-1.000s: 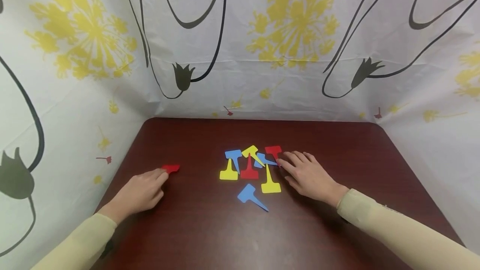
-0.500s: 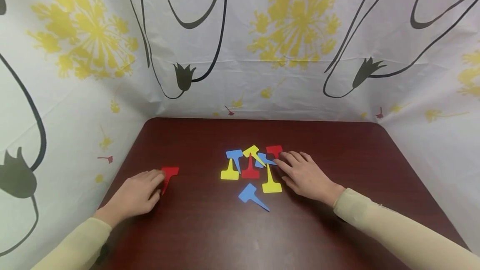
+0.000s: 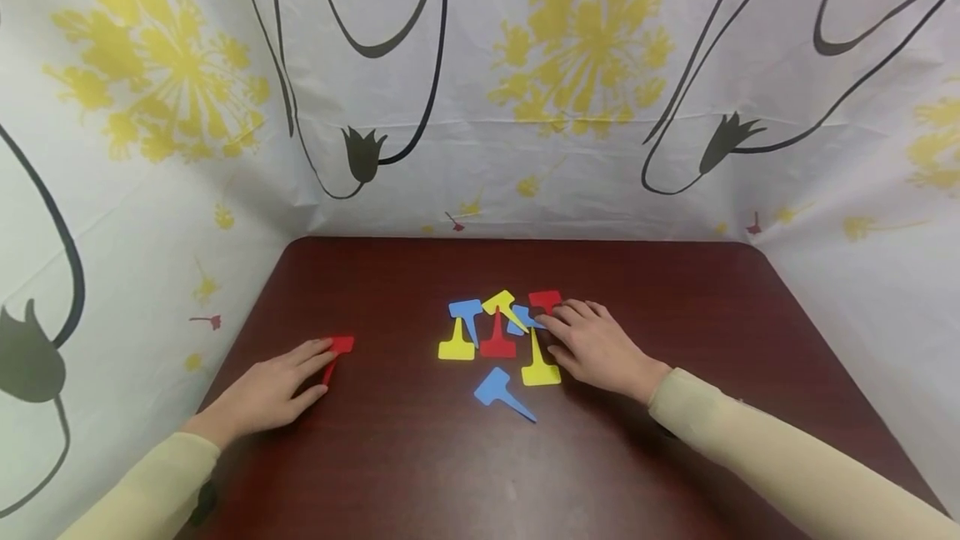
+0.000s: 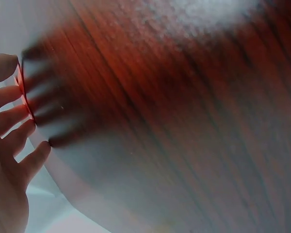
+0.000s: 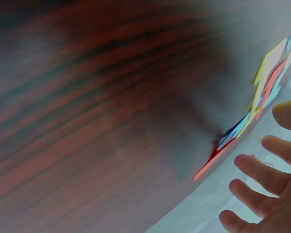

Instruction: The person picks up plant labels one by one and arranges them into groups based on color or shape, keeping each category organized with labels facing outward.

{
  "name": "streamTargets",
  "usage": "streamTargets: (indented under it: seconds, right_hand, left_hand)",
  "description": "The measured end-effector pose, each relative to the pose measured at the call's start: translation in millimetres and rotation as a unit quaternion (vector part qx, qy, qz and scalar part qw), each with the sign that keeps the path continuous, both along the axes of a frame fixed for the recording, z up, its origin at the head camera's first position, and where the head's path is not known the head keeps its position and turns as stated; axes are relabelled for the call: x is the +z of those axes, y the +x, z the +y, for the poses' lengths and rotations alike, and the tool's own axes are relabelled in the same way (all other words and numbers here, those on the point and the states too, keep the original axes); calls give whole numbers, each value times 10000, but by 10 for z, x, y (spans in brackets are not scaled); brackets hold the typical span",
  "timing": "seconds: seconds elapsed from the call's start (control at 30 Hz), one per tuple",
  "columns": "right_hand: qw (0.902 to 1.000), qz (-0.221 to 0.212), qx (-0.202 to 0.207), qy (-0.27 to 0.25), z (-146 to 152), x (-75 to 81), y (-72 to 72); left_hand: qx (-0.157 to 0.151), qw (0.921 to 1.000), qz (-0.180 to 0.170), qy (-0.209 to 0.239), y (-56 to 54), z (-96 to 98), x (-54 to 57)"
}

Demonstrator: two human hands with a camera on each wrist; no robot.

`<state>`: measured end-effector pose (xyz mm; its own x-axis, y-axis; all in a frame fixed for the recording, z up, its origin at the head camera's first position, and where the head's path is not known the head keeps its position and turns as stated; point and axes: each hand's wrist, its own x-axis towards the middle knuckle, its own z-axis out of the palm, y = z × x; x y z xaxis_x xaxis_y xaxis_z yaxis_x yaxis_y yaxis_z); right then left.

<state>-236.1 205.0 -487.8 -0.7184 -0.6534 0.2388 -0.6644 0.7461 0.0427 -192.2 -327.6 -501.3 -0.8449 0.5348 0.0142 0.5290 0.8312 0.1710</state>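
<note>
Under the left hand's (image 3: 264, 392) fingertips a red tag (image 3: 343, 344) is lying on the table (image 3: 420, 465), its head showing past the index fingertip and its stem pointing back toward the thumb; the left fingers are staying loose, nearly straight and spread, along the tag rather than curling round it; how firmly they are pressing, I cannot tell. Just beyond the right hand's (image 3: 603, 352) fingertips the far red tag (image 3: 543, 299) is showing its head, the fingers covering part of its stem; the right fingers are spreading over the pile, fairly straight and holding nothing, and contact is being hard to judge. Left of the right index finger the half-covered blue tag (image 3: 527, 320) is lying; just beside the right thumb the near yellow tag (image 3: 541, 374) is resting, its stem pointing away from the person. Farther left of those fingers the middle red tag (image 3: 498, 347), the far yellow tag (image 3: 497, 302), the left yellow tag (image 3: 456, 349) and the left blue tag (image 3: 466, 308) are clustering; nearer the person than the right fingers, the lone blue tag (image 3: 493, 387) is lying apart.
</note>
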Motion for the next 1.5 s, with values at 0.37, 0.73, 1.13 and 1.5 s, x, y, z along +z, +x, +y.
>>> streamTargets:
  seconds: [0.37, 0.73, 1.13, 1.5]
  right_hand:
    - [9967, -396, -159, -691, -276, 26, -189]
    - [9906, -927, -547, -846, -534, 28, -343]
    - [9755, -1403, -1289, -1098, -838, 15, -490]
    - [9625, -1707, -1756, -1163, -993, -11, -507]
  left_hand:
    - [-15, 9997, 59, 229, -28, -44, -26]
    - [-102, 9997, -54, 236, -77, -57, 34]
    - [-34, 9998, 9, 174, -96, -71, 76]
    - [-90, 9997, 233, 44, -86, -36, 58]
